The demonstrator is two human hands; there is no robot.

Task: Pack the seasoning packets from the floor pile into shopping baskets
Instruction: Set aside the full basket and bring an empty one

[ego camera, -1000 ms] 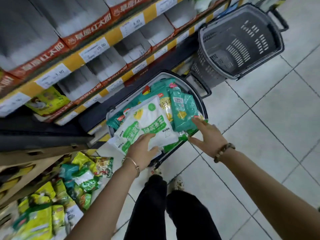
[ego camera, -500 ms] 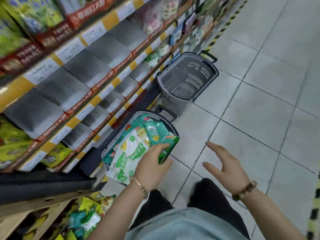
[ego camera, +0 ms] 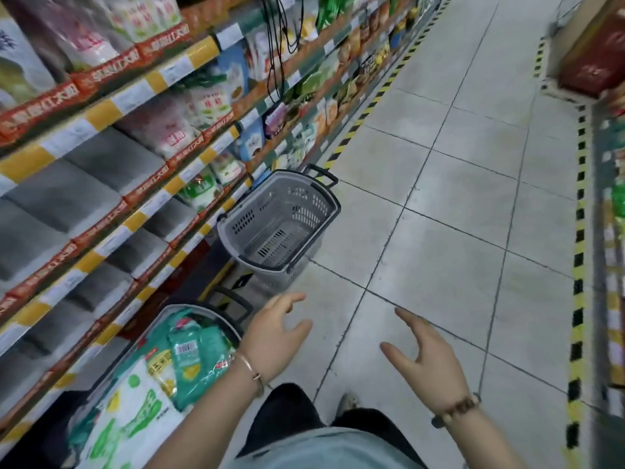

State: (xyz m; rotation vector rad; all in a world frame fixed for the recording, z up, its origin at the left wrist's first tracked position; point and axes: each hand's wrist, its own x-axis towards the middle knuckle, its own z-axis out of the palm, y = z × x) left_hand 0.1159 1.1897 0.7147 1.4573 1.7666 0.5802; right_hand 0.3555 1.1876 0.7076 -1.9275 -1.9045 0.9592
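The head view looks down a shop aisle with a pale tiled floor (ego camera: 439, 198) and long shelves (ego camera: 101, 184) of bagged goods running along the left side. At the lower left, close to the foot of the shelves, stands a grey shopping basket (ego camera: 206, 309) filled to the rim with seasoning packets: a teal packet (ego camera: 196, 360) with a barcode label lies on top toward the far end, and a white and green packet (ego camera: 135, 411) lies across the near end, overlapping it. The left grip (ego camera: 274, 336) hangs just to the right of this basket's rim, over the floor, its fingers spread wide and loose and holding nothing; a thin metal bangle (ego camera: 252, 370) circles the wrist. The right grip (ego camera: 426, 360) is well apart from the basket, out over the bare tiles, also wide, with straight fingers pointing up the aisle, the thumb stretched to the side and nothing in it; a beaded bracelet (ego camera: 456, 409) sits on that wrist. Further up the aisle, beside the shelves and apart from the filled one, a second grey basket (ego camera: 297, 211) stands with its black handle at the far end and no packets inside. Black trousers (ego camera: 287, 411) and one shoe (ego camera: 348, 401) show between the forearms. Yellow and black striped tape (ego camera: 372, 103) runs along the floor at the base of the shelves.
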